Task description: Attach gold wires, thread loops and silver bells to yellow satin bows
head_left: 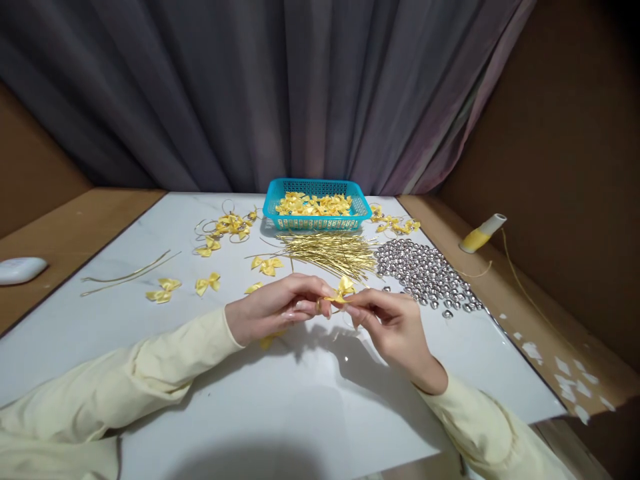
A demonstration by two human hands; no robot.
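Observation:
Between my two hands, above the white board, is a yellow ribbon bow (345, 287). My left hand (287, 300) pinches it from the left, thumb and fingers closed. From the other side my right hand (393, 327) grips the bow's right part between thumb and forefinger. A thin wire seems to show below the fingers, but its detail is too small to make out. Just beyond the hands lies a pile of gold twist ties (330, 250). Loose yellow bows (207, 284) rest to the left, and one is partly hidden under my left hand.
A blue basket (317, 221) of yellow bows stands at the back, with wired bows (230, 227) left of it. Silver bells (425, 267) are heaped at right. Beyond the board (280, 420) are a thread spool (483, 233), paper scraps (565, 380) and a white object (23, 270).

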